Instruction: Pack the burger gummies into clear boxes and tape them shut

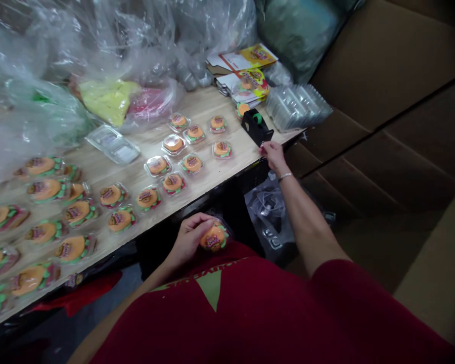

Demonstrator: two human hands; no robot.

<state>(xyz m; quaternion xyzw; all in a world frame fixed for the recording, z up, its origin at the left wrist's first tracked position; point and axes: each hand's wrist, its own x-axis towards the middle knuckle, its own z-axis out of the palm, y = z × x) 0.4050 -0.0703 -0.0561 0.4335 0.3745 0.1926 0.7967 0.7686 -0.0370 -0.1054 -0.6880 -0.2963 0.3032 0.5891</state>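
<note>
My left hand (188, 235) is closed around a clear plastic pack holding an orange burger-shaped candy (213, 237), held close to my red shirt below the table edge. My right hand (273, 153) reaches out to the black tape dispenser (256, 126) at the table's right edge, its fingers pinched at the dispenser's front end. What the fingers pinch is too small to make out. Many packed burger candies (173, 182) lie in rows across the wooden table (208, 169).
An empty clear clamshell (112, 143) lies mid-table. A stack of clear plastic trays (297, 104) and printed cards (246, 71) sit at the far right. Crumpled plastic bags (98, 50) fill the back. Brown cardboard boxes (382, 76) stand to the right.
</note>
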